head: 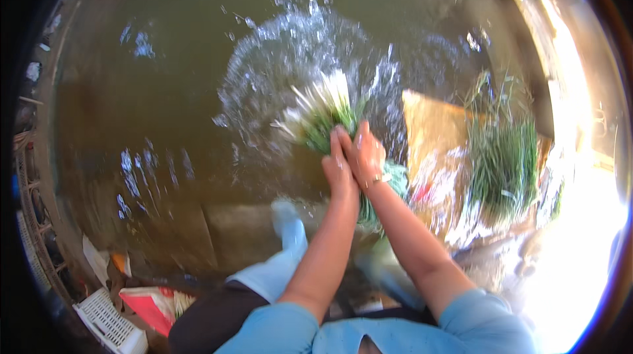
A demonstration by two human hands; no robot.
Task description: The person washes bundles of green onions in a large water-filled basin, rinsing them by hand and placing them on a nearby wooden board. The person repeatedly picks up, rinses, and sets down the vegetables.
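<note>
Both my hands grip a bunch of long green stalks with white root ends (321, 111), which looks like spring onions or garlic chives. My left hand (340, 163) is on the near left side of the bunch, and my right hand (366, 154) presses close beside it. The white ends fan out away from me over splashing murky water (173, 97). The green leaf ends hang back under my right forearm. To the right, a larger pile of green stalks (504, 171) lies by a tan sheet (432, 131) at the water's edge.
A white plastic basket (111, 322) and a red-and-white package (153, 304) are at the lower left. Crates (42, 210) line the left rim beyond the pool's edge. A submerged ledge (237, 235) runs near my legs. Strong glare covers the lower right.
</note>
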